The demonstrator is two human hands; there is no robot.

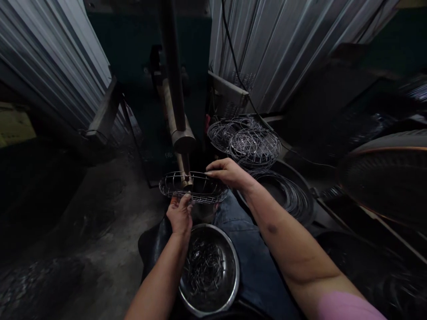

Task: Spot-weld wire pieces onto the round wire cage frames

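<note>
A shallow wire basket (203, 198) is held up at the tip of a spot welding machine's electrode (187, 178). My left hand (182, 213) grips the basket's near side, thumb on top and fingers underneath. At the basket's far right rim, my right hand (225, 171) pinches the wire between thumb and fingers. The electrode tip sits inside the basket's outline, close to my left thumb; whether it touches the wire I cannot tell. Below, in my lap, rests a metal bowl (233, 266) with many short bent wire pieces (204, 266) in it.
Finished-looking wire grids (255, 146) lie stacked to the right of the machine. Nearer, wire rings (290, 195) lie in a dark round pan. A large round fan-like object (387, 178) stands at the right. The machine's dark green body (133, 53) rises ahead, between corrugated metal walls (267, 49).
</note>
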